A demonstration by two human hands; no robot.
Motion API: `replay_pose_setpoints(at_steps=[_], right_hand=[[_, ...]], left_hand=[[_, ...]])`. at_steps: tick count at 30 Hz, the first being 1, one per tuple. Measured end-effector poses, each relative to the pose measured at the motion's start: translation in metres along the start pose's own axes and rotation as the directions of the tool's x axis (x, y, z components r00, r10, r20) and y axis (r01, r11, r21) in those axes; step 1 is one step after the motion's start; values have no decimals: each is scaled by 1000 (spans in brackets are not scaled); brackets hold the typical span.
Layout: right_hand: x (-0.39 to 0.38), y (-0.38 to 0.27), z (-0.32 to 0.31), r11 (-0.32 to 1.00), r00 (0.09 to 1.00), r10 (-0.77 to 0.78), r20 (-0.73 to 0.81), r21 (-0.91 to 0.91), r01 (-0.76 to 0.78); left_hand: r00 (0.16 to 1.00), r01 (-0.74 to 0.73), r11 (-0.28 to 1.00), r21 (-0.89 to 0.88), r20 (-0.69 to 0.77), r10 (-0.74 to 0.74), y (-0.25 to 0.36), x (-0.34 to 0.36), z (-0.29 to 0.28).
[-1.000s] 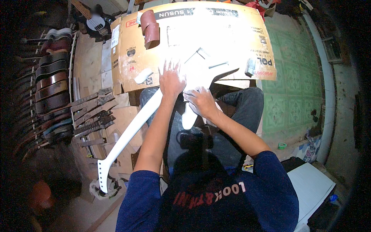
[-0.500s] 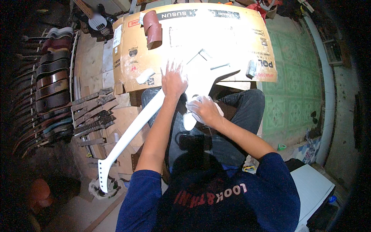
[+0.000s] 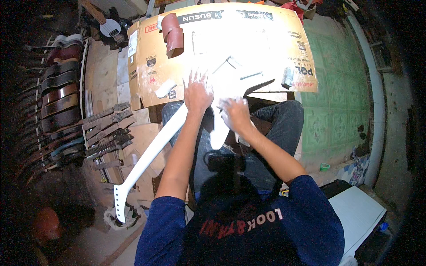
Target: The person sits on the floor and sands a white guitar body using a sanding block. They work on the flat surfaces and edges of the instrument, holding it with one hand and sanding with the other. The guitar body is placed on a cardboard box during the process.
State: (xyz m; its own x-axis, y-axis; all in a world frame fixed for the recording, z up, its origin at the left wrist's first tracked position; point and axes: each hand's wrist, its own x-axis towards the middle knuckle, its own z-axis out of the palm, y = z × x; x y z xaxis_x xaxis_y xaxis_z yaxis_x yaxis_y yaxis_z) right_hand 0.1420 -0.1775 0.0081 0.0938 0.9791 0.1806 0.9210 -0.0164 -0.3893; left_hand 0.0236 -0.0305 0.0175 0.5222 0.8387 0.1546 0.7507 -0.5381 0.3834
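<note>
One white guitar point(image 3: 225, 85), head view: we find it across cardboard point(image 3: 144, 48) and lap point(image 3: 280, 119), apparently for support, left grip point(image 3: 198, 93) spread flat, seemingly to steady it, right grip point(image 3: 236, 114) curled over its body, whether pinching anything we cannot tell.

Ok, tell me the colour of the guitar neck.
The neck is white, seen best in the head view.

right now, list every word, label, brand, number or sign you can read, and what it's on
I won't copy wording.
Cardboard: pale letters on a dark band, red and black print; smallest marks unreadable.
White sticker on its left edge: too small to read.
Shirt: white and red letters.
</note>
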Motion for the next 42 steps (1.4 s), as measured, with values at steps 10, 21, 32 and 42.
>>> replay_pose_setpoints(at_steps=[10,21,32,42], right_hand=[[1,14,1,993,999,24,43,-113,-19],[22,37,4,995,997,-43,57,-93,48],[38,42,-8,986,999,-22,-36,-164,15],[43,47,-9,998,999,-35,-13,-57,35]], left_hand=[[999,20,1000,21,33,-21,3,0,-1],[1000,6,999,39,24,-7,3,2,-5],[997,43,999,12,56,-44,4,0,-5],[999,9,1000,11,32,-10,2,4,-3]])
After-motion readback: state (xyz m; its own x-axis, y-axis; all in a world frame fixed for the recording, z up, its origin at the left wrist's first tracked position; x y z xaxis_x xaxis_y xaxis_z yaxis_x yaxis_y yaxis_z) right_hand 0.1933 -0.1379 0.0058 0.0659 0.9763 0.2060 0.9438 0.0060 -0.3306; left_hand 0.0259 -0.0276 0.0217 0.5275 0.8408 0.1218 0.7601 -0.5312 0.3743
